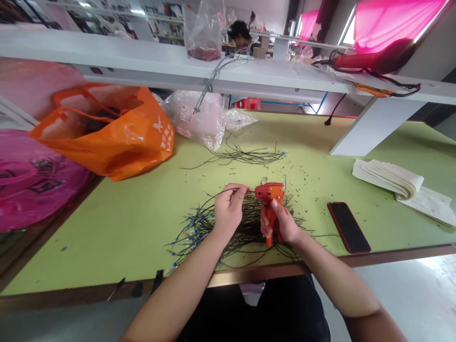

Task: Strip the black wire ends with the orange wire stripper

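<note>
Looks like I'm mid-strip: my left hand [230,211] pinches a thin black wire [251,191] at the nose of the hard orange-red stripper [274,192] my right hand [284,223] grips, above a springy, tangled wire pile [249,225] on the smooth desk [135,228]. Next squeeze probably wants that wire straight.

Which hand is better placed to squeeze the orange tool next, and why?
Probably the right hand: it grips the orange tool by its handles, while the left hand pinches a dark wire near the tool's nose.
</note>
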The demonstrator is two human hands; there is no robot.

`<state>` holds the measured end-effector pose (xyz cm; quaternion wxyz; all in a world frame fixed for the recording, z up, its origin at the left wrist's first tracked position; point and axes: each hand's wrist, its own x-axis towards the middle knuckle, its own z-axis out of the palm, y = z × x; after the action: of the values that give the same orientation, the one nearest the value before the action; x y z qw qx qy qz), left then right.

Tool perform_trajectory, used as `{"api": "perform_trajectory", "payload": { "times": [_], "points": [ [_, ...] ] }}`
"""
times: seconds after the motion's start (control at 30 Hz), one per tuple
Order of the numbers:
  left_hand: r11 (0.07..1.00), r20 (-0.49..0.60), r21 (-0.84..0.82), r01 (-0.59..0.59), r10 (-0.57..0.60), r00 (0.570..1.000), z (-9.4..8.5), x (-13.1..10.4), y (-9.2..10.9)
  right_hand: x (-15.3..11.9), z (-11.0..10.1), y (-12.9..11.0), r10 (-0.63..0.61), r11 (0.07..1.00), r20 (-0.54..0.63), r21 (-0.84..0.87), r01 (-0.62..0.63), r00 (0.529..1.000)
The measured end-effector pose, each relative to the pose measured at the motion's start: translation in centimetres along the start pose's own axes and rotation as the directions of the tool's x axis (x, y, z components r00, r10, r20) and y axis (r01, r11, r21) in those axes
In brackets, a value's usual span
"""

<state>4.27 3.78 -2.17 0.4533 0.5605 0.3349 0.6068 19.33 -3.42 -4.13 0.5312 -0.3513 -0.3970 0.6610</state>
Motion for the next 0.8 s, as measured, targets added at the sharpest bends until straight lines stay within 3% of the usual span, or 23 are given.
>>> {"api": "perform_trajectory", "payload": {
  "times": [0.2, 0.3, 0.37, 0.47, 0.57, 0.67, 0.8],
  "points": [
    [0.994, -0.006, -0.086, 0.071, -0.072, 0.997, 0.2, 0.1, -1.2, 0.7, 0.0, 0.6, -0.043, 0.999, 0.020, -0.008, 0.044, 0.999],
    [0.982, -0.230, -0.186, 0.033, -0.076, 0.970, -1.8, 2.5, -2.5, 0.7, -1.0, -1.1, -0.136, 0.989, -0.044, 0.052, 0.139, 0.990],
    [0.971, -0.427, -0.232, -0.057, -0.049, 0.903, -3.4, 4.6, -3.0, 0.5, -2.3, -3.0, -0.240, 0.957, -0.209, 0.115, 0.268, 0.948],
    [0.971, -0.486, -0.222, -0.092, -0.029, 0.873, -4.4, 5.9, -3.0, 0.5, -4.1, -5.4, -0.307, 0.917, -0.348, 0.142, 0.373, 0.886],
    [0.987, -0.375, -0.154, -0.052, -0.009, 0.927, -2.7, 4.0, -2.1, 0.7, -4.4, -5.4, -0.310, 0.917, -0.353, 0.136, 0.376, 0.883],
    [0.988, -0.202, 0.081, -0.133, 0.147, 0.968, -0.7, 0.9, -1.1, 1.0, -3.0, -3.7, -0.279, 0.945, -0.249, 0.100, 0.311, 0.928],
    [0.873, 0.046, 0.299, -0.384, 0.389, 0.920, -0.2, -0.9, -0.3, 1.1, -1.0, -1.4, -0.231, 0.973, -0.052, 0.018, 0.232, 0.972]
  ]
}}
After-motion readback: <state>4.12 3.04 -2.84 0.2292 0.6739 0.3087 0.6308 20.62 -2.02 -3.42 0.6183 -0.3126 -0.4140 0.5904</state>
